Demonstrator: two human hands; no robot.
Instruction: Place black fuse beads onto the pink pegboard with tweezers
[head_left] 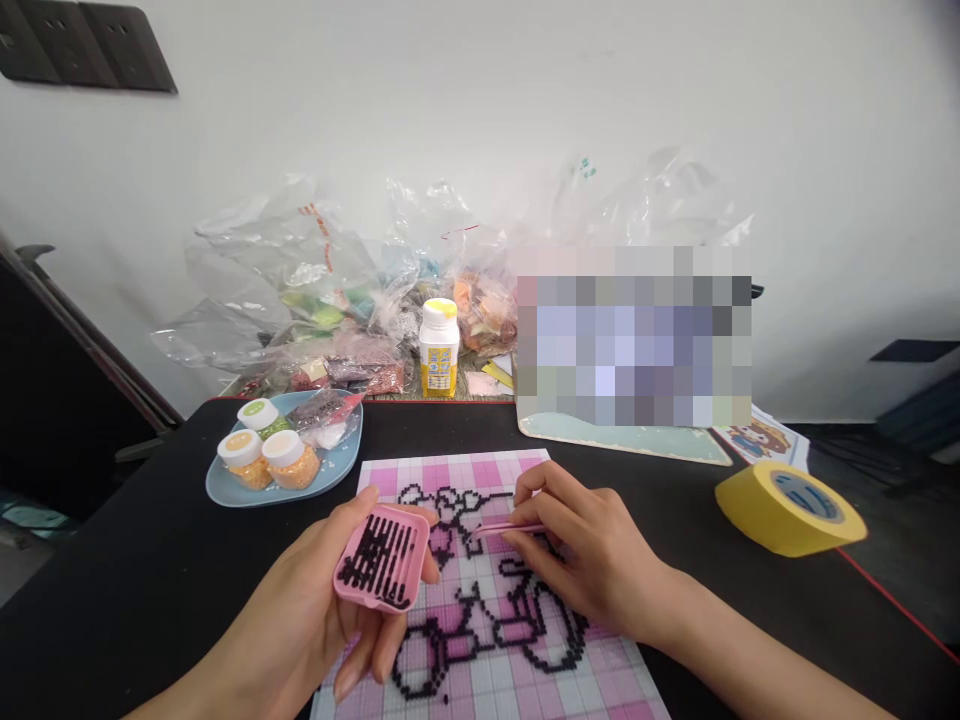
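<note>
Our left hand [319, 572] holds a pink bead tray [417, 565], likely light, best edge-gripped; our right hand [596, 550] pinches tweezers [496, 528].

The gridded board [510, 690] lies lower centre, the bead tray [417, 563] in the left hand [315, 575] above its left side, the tweezers [495, 529] in the right hand [592, 545] above its middle. Left of centre, three jars [291, 464] stand on the plate [346, 455]; the tape roll [757, 515] sits far right. Behind, mid-frame, the bottle [439, 350] stands before plastic bags [289, 255].

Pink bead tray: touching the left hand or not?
Touching. The head view shows the left hand holding the pink bead tray, thumb against its upper-left edge, fingers showing past its right side.
</note>
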